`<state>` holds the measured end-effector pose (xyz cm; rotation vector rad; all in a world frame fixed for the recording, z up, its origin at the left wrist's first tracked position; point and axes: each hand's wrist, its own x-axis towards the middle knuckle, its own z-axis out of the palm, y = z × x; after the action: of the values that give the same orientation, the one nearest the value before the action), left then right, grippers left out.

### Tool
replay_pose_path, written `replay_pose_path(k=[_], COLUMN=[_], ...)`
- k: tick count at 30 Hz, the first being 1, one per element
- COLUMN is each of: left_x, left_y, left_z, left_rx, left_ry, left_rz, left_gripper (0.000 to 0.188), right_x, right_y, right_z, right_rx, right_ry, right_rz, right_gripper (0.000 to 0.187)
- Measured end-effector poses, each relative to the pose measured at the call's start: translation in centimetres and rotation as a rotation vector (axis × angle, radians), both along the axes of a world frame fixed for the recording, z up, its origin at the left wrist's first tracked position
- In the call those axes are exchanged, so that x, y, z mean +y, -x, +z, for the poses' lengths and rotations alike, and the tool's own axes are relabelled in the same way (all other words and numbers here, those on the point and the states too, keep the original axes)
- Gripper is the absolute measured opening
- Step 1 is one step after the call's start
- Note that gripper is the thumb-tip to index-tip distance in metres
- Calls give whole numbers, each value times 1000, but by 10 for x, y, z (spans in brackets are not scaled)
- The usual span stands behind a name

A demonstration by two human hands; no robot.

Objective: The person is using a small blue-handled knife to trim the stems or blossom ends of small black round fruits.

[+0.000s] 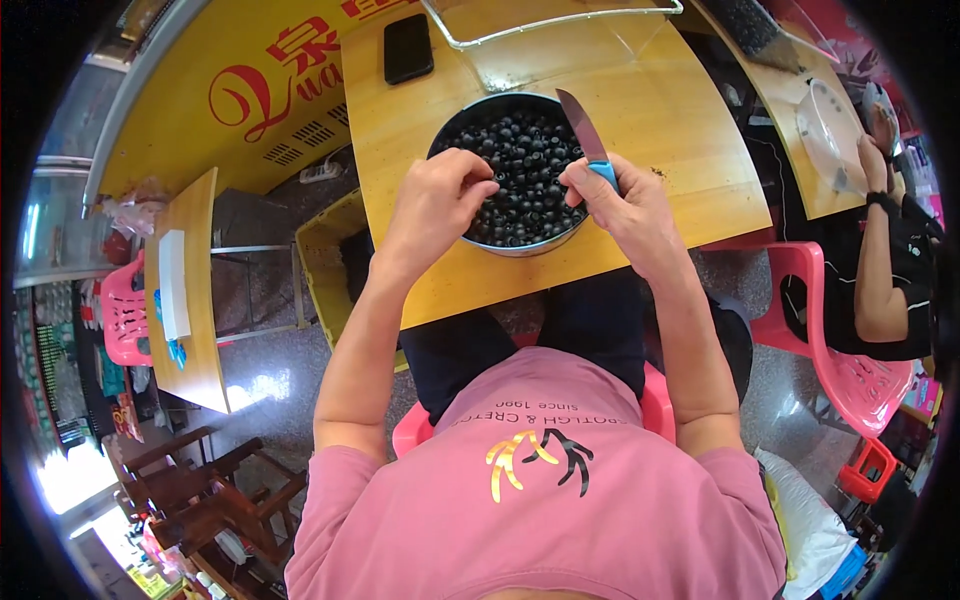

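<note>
A wide round pan (520, 250) with a pale rim stands near the table's front edge. It is filled with small round black pieces (525, 165) that look like berries or nuts; their kind cannot be made out. Over its left rim, my left hand (440, 200) is closed, thumb and forefinger drawn together; whatever lies between them is hidden. At the right rim, my right hand (628, 205) grips a knife (580, 125) by its blue handle, blade pointing up and away. The thumb and forefinger of that hand reach over the black pieces.
On the wooden table (690, 150) a black phone (408, 50) lies at the far left, and a white-framed clear sheet (540, 40) stands at the back. At right, another person (885, 270) sits by a clear bowl (830, 135). Pink chairs (800, 300) stand around.
</note>
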<state>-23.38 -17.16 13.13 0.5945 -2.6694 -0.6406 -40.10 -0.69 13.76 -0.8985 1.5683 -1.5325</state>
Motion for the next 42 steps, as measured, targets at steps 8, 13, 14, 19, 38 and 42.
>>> replay_pose_path(k=[8, 13, 14, 19, 38, 42], left_x=[32, 46, 49, 53, 57, 55], left_y=[-5, -3, -3, 0, -2, -3], left_z=[11, 4, 3, -2, 4, 6], left_rx=[712, 761, 757, 794, 733, 610], left_ry=[-876, -952, -1041, -1155, -1214, -1158], left_rz=[-158, -102, -67, -76, -38, 23], left_gripper=[18, 19, 19, 19, 20, 22], right_x=[-8, -10, -10, -10, -10, -11], right_y=[-26, -26, -26, -25, -22, -20], right_z=[14, 15, 16, 14, 21, 20], right_rx=[-200, -220, -219, -188, -297, -195], right_ry=[50, 144, 143, 163, 110, 131], right_rz=[92, 76, 78, 91, 92, 78], right_gripper=[28, 25, 25, 24, 20, 18])
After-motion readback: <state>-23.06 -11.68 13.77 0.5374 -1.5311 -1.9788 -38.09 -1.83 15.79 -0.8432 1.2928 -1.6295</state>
